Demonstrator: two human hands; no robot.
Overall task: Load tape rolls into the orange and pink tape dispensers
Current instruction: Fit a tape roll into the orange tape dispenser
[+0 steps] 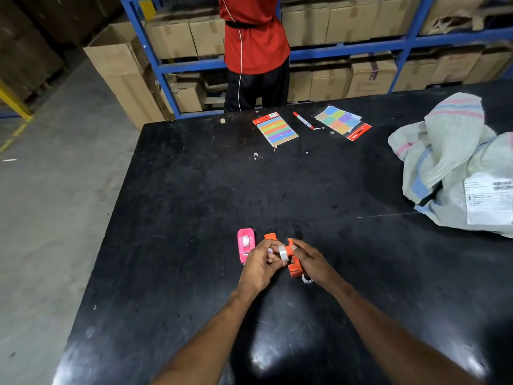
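Observation:
A pink tape dispenser [245, 245] lies on the black table [194, 190] with a clear tape roll seated in it. Just right of it, my left hand [261, 266] pinches a white tape roll [283, 252] against an orange dispenser [293, 261]. My right hand [312, 261] grips that orange dispenser from the right side. A second orange piece [269, 236] sits behind my left hand, partly hidden. A small clear roll [306, 278] lies by my right wrist.
At the far edge lie two packs of coloured sticky labels [275, 129] [343, 122] and a red marker [303, 120]. A woven sack [455, 168] with a label covers the right side. A person in a red shirt [254, 34] stands at blue shelving [347, 48] with cardboard boxes.

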